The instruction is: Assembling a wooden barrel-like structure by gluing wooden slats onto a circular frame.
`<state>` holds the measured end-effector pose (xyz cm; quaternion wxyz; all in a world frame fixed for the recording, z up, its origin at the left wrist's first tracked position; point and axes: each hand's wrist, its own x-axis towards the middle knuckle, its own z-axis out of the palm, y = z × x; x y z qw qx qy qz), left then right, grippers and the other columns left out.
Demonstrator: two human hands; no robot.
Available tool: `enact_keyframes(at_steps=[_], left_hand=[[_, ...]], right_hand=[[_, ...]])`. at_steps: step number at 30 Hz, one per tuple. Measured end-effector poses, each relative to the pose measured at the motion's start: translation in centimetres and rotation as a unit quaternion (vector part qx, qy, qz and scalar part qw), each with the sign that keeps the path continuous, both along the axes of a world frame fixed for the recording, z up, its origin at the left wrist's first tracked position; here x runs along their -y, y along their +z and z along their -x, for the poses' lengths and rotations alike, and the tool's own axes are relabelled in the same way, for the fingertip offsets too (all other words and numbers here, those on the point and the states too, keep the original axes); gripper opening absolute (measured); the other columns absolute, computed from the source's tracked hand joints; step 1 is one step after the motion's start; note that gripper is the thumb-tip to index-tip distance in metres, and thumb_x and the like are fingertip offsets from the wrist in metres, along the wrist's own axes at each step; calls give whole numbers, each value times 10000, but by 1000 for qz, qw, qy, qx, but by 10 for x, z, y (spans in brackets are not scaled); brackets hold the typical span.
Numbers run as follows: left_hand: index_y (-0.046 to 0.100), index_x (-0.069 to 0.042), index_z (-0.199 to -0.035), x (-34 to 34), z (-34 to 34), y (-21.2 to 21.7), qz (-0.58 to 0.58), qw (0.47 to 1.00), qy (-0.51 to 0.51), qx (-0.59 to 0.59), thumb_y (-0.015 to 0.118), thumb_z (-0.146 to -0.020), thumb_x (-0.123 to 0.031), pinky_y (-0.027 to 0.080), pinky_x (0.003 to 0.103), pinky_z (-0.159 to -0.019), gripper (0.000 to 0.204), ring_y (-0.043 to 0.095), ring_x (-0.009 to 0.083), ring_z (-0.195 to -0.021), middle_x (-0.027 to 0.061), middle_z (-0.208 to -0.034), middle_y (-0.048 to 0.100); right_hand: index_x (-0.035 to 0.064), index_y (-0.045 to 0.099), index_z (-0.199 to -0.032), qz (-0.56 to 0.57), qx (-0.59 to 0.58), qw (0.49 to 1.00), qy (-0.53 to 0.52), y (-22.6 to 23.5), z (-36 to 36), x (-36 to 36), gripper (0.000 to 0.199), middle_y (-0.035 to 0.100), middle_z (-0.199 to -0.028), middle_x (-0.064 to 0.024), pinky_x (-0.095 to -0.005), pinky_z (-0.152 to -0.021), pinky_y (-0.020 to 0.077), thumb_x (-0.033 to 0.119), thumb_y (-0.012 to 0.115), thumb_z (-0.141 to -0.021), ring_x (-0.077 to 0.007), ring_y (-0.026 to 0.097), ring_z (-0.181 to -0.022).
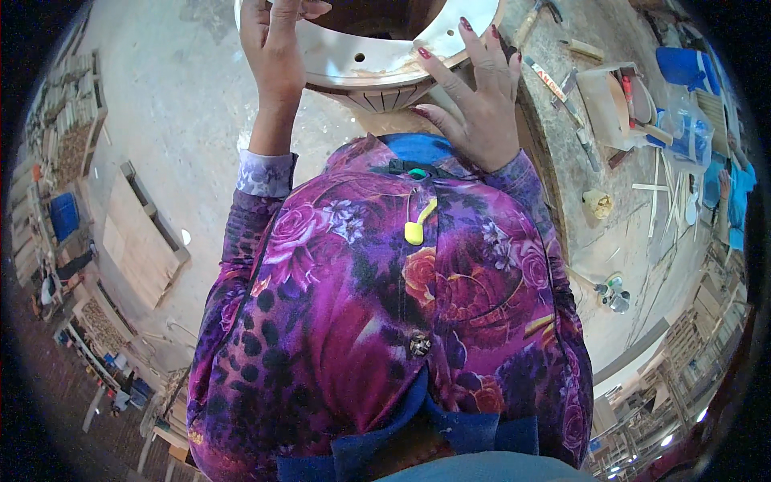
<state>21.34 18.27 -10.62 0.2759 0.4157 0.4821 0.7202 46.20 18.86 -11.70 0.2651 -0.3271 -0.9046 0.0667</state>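
A round, drum-like wooden piece [377, 98] stands at the top of the view, with slatted sides. Its white ring-shaped rim [337, 66] has small dark holes and surrounds a dark opening. My right hand [478, 100] lies open on the rim's near right part, fingers spread, thumb down by the outer edge. Over the rim's left part is my left hand [273, 48], its fingers partly cut off by the upper edge. One of its fingers curls inward, and the hand looks closed; whatever it grips is hidden.
On the right, a hammer [530, 20], a long-handled tool [550, 83], an open wooden box [602, 104] and clear plastic bags [689, 132] lie about. A person in blue [739, 201] is at the far right. Wooden boards [140, 237] lie on the left floor.
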Motion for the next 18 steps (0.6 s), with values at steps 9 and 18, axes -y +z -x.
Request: enact_keyframes(at_steps=[9,18], left_hand=[[513,-12,-1260,1,0,2,-4,1000,2,-4,499,-1017,-268,496,259,-723,354,607,117,-833,69,-990,631],[527,-15,-1235,0,-2,2,-4,1000,10,-7,499,-1017,-268,497,258,-717,336,605,114,-820,71,-979,632]], right_hand=[[409,584,-1313,-64,23,998,-17,-8,-20,-25,517,279,-1555,-74,-673,-1097,137,459,691,-810,-393,241,-1421],[341,541,-1374,-19,-13,999,-31,-5,-28,-28,575,272,-1550,-139,-661,-1098,135,522,654,-840,-424,228,-1417]])
